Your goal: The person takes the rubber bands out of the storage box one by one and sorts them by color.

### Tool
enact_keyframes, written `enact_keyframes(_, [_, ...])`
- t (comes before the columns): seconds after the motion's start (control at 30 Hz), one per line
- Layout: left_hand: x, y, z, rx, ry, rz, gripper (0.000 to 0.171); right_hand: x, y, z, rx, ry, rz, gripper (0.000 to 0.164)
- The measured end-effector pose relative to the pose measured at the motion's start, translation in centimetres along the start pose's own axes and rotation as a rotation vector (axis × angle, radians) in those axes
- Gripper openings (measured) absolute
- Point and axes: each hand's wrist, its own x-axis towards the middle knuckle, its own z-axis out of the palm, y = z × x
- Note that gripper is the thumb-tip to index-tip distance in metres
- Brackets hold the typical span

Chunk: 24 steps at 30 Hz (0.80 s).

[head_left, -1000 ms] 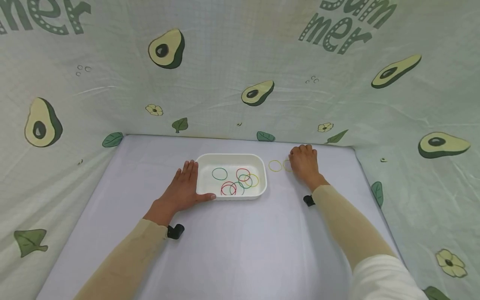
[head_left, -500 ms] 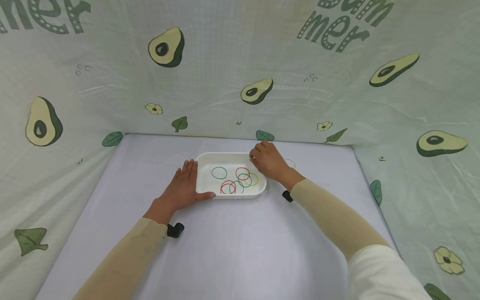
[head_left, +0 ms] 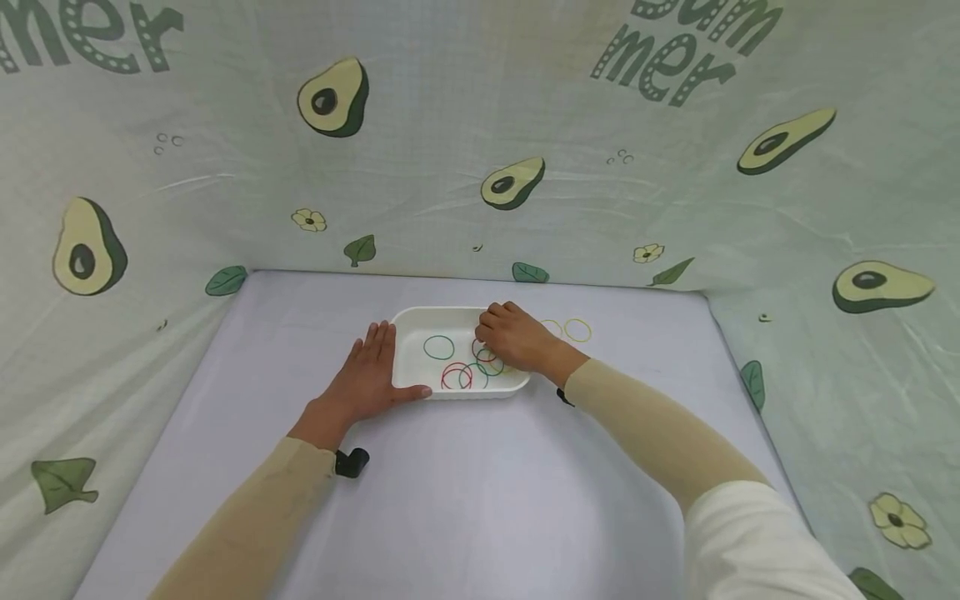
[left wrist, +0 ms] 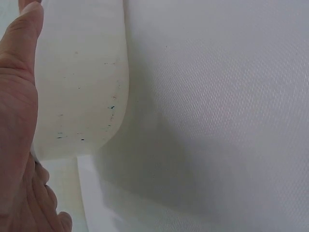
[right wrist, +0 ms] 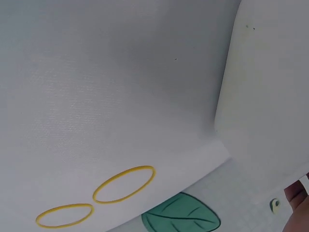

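My left hand [head_left: 364,373] lies along the left end of a white tray [head_left: 442,314], fingers straight and thumb on the front rim. My right hand [head_left: 517,337] reaches over the tray's right side, fingers curled down at the rubber bands; its fingertips are hidden, so I cannot tell whether it holds one. Inside the tray lie a lone green rubber band [head_left: 439,336] and overlapping red, green and yellow ones, including a red rubber band [head_left: 457,363] near the front. Two yellow rubber bands [right wrist: 153,174] lie on the table right of the tray, separate in the right wrist view.
The table has a white cover [head_left: 480,500]. A cloth backdrop [head_left: 420,167] printed with avocados and leaves rises behind the table and at both sides. The tray's outer wall [left wrist: 82,87] fills part of the left wrist view.
My right hand has moved left from the yellow rubber bands on the table, over the tray's right rim and down into the tray. The left hand has stayed in place.
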Motion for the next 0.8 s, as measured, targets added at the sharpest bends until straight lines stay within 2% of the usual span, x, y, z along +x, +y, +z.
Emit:
enact_keyframes(0.13, [0.1,-0.1,0.1,-0.006,-0.003,0.006,0.136,0.0,0.1,0.0,-0.051,-0.006,-0.003,0.013])
enact_keyframes(0.3, [0.1,-0.1,0.1,-0.001,-0.005,0.001,0.136,0.3,0.4,0.1,-0.164,-0.058,-0.034,0.012])
enact_keyframes(0.6, [-0.1,0.0,0.1,0.002,0.000,-0.003,0.135,1.4,0.4,0.0,-0.289,-0.179,-0.277,0.011])
enact_keyframes(0.8, [0.0,-0.1,0.0,0.012,0.001,-0.004,0.135,2.0,0.0,0.1,-0.370,-0.243,-0.333,0.016])
